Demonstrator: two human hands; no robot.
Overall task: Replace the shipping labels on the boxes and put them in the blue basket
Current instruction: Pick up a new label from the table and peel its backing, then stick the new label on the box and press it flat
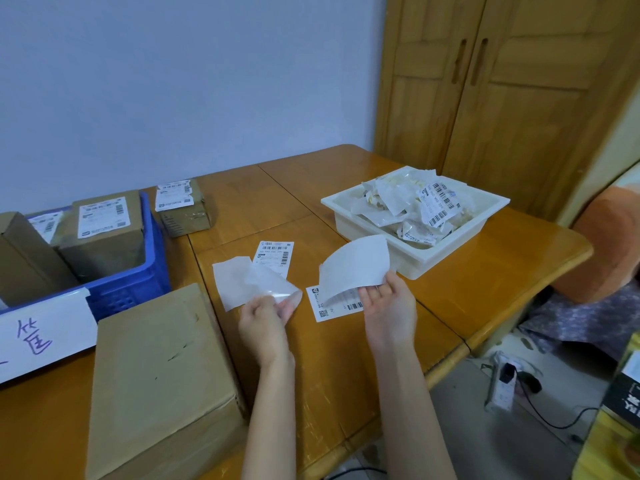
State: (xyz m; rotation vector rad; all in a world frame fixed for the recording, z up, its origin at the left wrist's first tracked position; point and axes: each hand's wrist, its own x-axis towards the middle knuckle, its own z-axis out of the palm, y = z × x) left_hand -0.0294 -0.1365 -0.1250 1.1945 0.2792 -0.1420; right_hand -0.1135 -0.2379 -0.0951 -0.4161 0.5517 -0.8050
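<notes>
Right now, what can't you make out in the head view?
- Label under the right hand: the held sheet and the hand cover most of its print.
- Left hand: whether its sheet is a label or backing; no print faces the camera.
- Large box: cut off by the bottom edge.
- Blue basket: cut off by the left edge.
- White tray: scraps, too crumpled to count.
</notes>
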